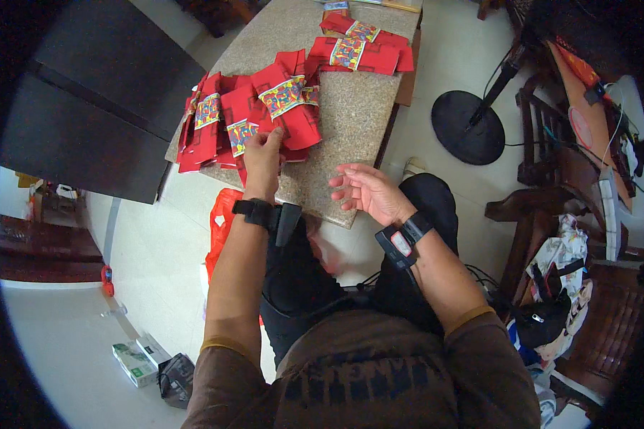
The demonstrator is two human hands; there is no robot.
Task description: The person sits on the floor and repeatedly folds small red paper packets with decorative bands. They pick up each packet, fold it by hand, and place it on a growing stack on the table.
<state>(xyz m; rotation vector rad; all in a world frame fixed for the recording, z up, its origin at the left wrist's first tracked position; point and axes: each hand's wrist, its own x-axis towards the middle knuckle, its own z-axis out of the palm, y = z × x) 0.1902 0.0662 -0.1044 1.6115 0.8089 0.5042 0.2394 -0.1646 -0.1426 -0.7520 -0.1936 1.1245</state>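
Note:
A heap of flat red pieces (236,102), each crossed by a colourful patterned band, covers the left side of a speckled stone-topped table (349,123). My left hand (263,161) is at the near edge of that heap, thumb and fingers close together against the red material. Whether it grips a piece is hidden by the hand itself. Over the table's near right corner, my right hand (365,187) is held palm inward with its fingers apart and nothing in it. Farther back on the tabletop lie more banded red pieces (354,53), overlapping one another.
A black round stand base (468,127) is on the floor right of the table. Dark panels (102,102) stand at left. Wooden furniture with cloth items (561,279) is at right. A red plastic bag (222,225) hangs below the table's left edge. Boxes (137,359) sit at lower left.

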